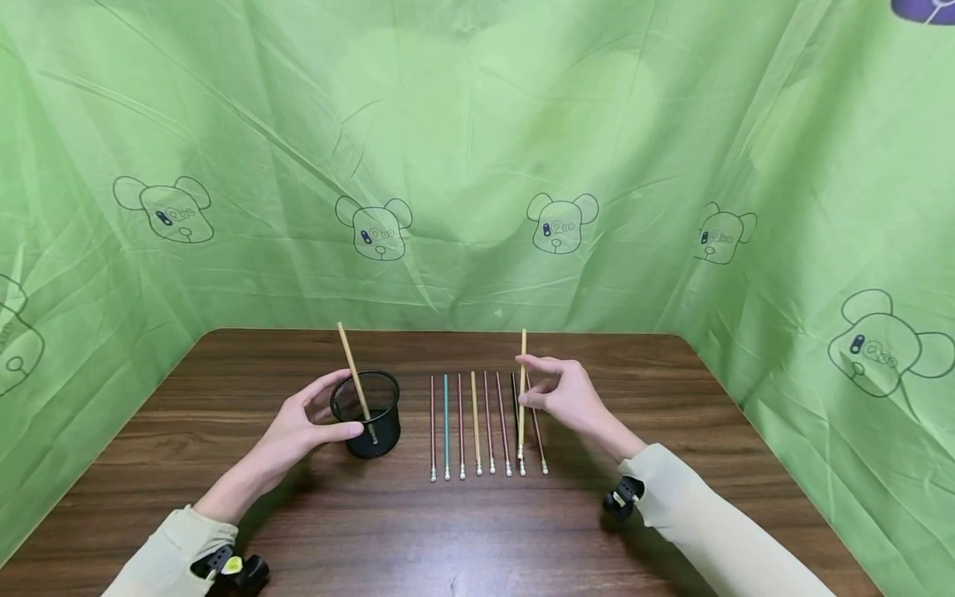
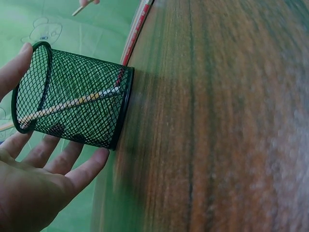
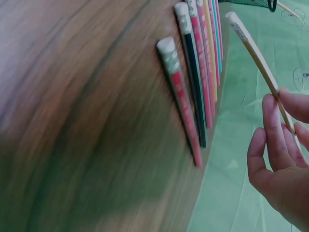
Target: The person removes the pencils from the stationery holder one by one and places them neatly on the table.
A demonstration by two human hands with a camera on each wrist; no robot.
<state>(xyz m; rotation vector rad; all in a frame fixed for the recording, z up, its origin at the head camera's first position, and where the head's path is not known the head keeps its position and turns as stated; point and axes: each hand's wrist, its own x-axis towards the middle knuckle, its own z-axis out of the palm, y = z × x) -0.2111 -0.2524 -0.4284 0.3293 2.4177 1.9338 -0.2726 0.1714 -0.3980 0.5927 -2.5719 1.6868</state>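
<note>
My left hand (image 1: 293,424) holds the black mesh pencil cup (image 1: 385,433), thumb at the near side and fingers around the far side. Upright on the table, the cup has a yellow pencil (image 1: 347,352) leaning inside it, eraser end down, as the left wrist view shows through the mesh. Between thumb and fingertips, my right hand (image 1: 573,400) pinches another yellow pencil (image 3: 262,67), its white eraser end pointing down. That pencil is raised above the right end of a row of pencils, overlapping a black pencil (image 3: 194,92) in the head view.
Several pencils lie side by side, erasers toward me: dark red ones, a teal pencil (image 1: 446,423), a yellow one (image 1: 475,419) and a red pencil (image 3: 183,106) slanting at the right end. The brown wooden table (image 1: 448,539) is surrounded by a green cloth (image 1: 462,166).
</note>
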